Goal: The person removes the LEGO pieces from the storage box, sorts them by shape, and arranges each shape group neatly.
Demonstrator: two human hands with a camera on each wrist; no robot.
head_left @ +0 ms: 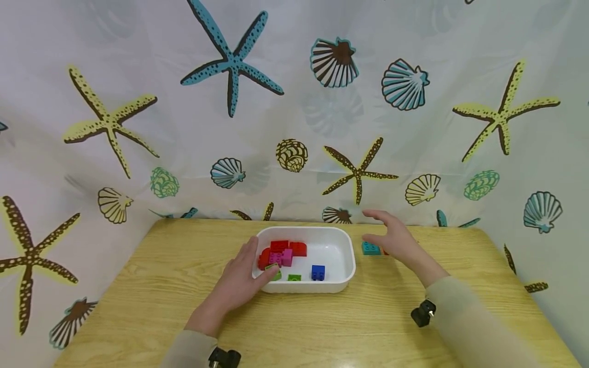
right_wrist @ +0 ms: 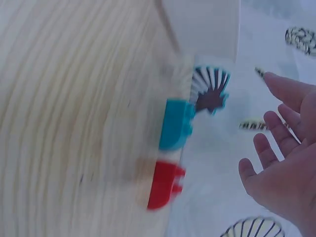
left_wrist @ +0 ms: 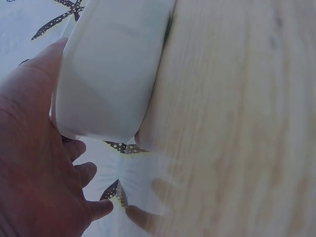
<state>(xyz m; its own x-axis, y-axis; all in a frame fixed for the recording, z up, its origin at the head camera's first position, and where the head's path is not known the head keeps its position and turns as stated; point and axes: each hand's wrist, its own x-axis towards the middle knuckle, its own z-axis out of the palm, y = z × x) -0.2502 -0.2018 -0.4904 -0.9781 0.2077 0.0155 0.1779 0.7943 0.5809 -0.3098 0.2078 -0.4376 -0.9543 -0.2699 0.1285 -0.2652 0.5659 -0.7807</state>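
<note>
A white plastic tub point(head_left: 329, 287) sits on the table with several toy building bricks inside. My left hand point(head_left: 239, 276) holds its left end, the thumb over the rim near a green brick point(head_left: 274, 272) and the fingers along the outside. In the left wrist view the same hand point(left_wrist: 44, 143) lies against the tub's wall point(left_wrist: 111, 74). To the tub's right, my right hand point(head_left: 397, 240) hovers with fingers spread, holding nothing. Close by it, a teal brick point(right_wrist: 174, 124) and a red brick point(right_wrist: 164, 185) lie on the table, apart from each other.
Red bricks point(head_left: 279, 246) and pink bricks point(head_left: 275, 259) cluster at the tub's left. A second green brick point(head_left: 294, 277) and a blue brick point(head_left: 318, 272) lie nearer its front wall. Behind the wooden table point(head_left: 303, 332) hangs a curtain point(head_left: 294, 107) printed with shells and starfish.
</note>
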